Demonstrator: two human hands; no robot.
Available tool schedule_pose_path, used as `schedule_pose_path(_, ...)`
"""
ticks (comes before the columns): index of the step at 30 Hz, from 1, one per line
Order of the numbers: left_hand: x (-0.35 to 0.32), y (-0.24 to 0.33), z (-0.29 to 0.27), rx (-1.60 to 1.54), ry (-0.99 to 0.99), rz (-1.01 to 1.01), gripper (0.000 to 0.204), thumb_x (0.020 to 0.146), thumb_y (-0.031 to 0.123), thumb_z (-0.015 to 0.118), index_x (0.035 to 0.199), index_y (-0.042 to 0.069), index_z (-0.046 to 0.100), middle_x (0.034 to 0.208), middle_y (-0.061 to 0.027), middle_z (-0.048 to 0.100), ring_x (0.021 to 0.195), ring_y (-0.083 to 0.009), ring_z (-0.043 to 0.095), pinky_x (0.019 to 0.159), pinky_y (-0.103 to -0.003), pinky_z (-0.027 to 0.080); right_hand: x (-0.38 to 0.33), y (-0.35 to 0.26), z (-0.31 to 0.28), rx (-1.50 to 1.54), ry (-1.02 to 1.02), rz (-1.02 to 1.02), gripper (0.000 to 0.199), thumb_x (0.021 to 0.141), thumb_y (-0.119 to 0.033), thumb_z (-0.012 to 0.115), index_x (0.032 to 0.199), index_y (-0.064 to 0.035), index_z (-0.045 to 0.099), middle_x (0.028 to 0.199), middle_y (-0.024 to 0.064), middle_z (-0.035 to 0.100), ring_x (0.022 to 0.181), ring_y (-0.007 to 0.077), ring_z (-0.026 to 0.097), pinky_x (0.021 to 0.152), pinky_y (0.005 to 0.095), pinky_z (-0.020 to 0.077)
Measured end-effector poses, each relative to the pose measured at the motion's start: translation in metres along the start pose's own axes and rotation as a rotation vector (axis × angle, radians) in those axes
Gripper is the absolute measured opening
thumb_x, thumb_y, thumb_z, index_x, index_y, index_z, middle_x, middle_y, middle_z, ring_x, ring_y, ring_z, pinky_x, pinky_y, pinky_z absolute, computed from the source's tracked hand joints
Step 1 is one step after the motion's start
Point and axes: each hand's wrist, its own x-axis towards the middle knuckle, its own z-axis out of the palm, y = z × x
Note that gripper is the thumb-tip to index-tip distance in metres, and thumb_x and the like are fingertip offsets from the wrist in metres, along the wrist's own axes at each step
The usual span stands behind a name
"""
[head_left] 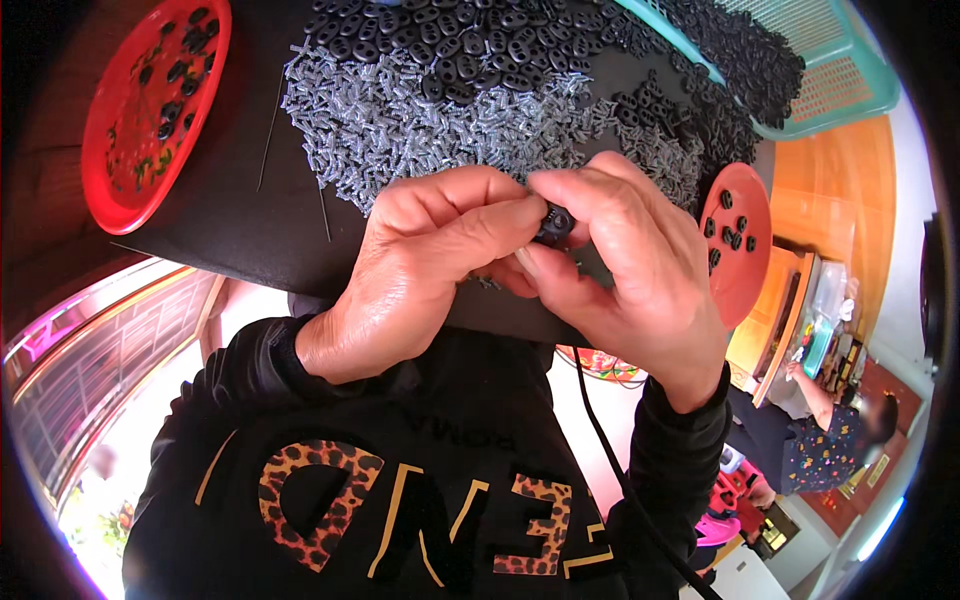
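Note:
In front of my chest, above the table's near edge, both hands meet at a small black plastic piece that looks like a cord lock (556, 222). My right hand (640, 265) pinches it between thumb and bent fingers. My left hand (425, 250) is closed, with its thumb and forefinger tips pressed to the piece's left side; whatever else lies in those fingers is hidden. Just beyond the hands spreads a heap of small silver springs (400, 125). Behind the springs lie many black oval parts with two holes (445, 45).
A red plate (97, 165) with several black pieces stands at the left, and a smaller red plate (735, 270) at the right. Small black parts (740, 60) pile by a teal basket (880, 85) at the far right. Another person (835, 440) is in the background right. A black cable (610, 450) hangs nearby.

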Motion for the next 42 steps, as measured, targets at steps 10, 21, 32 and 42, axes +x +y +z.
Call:
schedule_pose_path(10,0.004,0.003,0.001,0.017,0.049,-0.027,0.012,0.093,0.009,0.052,0.087,0.003,0.061,0.072,0.0050,0.053,0.064,-0.0017,0.044,0.058,-0.019,0.036,-0.001,0.001,-0.005,-0.121,-0.068,0.001,0.044,0.061,-0.001,0.078,0.099,0.0021,0.058,0.078,0.0115,0.058,0.062,0.0240,0.056,0.052,0.0311,0.0459)
schedule_pose_path(21,0.006,-0.009,-0.008,0.040,-0.032,0.056,0.018,0.095,0.016,0.055,0.089,0.000,0.063,0.076,0.0015,0.059,0.070,-0.0043,0.054,0.065,-0.019,0.045,-0.006,0.000,-0.003,-0.129,-0.077,0.067,0.044,0.061,-0.011,0.081,0.096,0.0029,0.058,0.081,0.0121,0.060,0.065,0.0265,0.058,0.055,0.0330,0.0468)
schedule_pose_path(32,0.007,-0.021,-0.005,0.096,-0.032,0.062,0.018,0.095,0.015,0.055,0.088,0.000,0.061,0.076,0.0006,0.059,0.070,-0.0053,0.057,0.066,-0.019,0.047,-0.016,0.003,0.000,-0.160,-0.045,0.010,0.038,0.063,-0.009,0.078,0.092,0.0022,0.055,0.069,0.0084,0.044,0.051,0.0218,0.046,0.043,0.0311,0.0374)
schedule_pose_path(42,0.010,-0.022,0.002,0.150,-0.080,0.002,0.017,0.096,0.010,0.046,0.095,-0.002,0.058,0.086,-0.0097,0.065,0.075,-0.0152,0.064,0.072,-0.029,0.053,-0.032,0.003,-0.022,-0.146,-0.018,0.100,0.036,0.064,-0.002,0.076,0.094,0.0018,0.057,0.073,0.0091,0.050,0.057,0.0243,0.051,0.048,0.0328,0.0415)
